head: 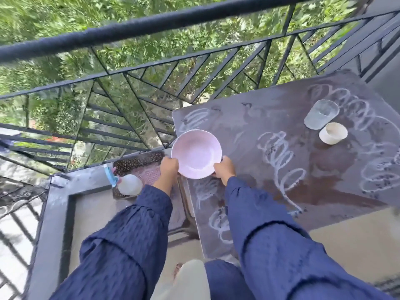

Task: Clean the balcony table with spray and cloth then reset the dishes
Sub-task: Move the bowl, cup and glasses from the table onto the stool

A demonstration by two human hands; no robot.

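Left hand (170,168) and right hand (224,169), grip clamped on the pink bowl (197,152); the scribbled worktop (249,118) looks unwiped, with glass (321,113) and white cup (333,133) on it.

Soft, even daylight; shadows faint. Motion blur smears foliage (54,16) and railing (151,22). Wide-angle bowing at edges.

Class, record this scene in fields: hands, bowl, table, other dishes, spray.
hands: left hand and right hand grip the bowl on opposite sides
bowl: pink, empty, at the table's left edge
table: dark, white scribbles, wet patches
other dishes: glass and cup close together on the table
spray: bottle on a tray left of the table
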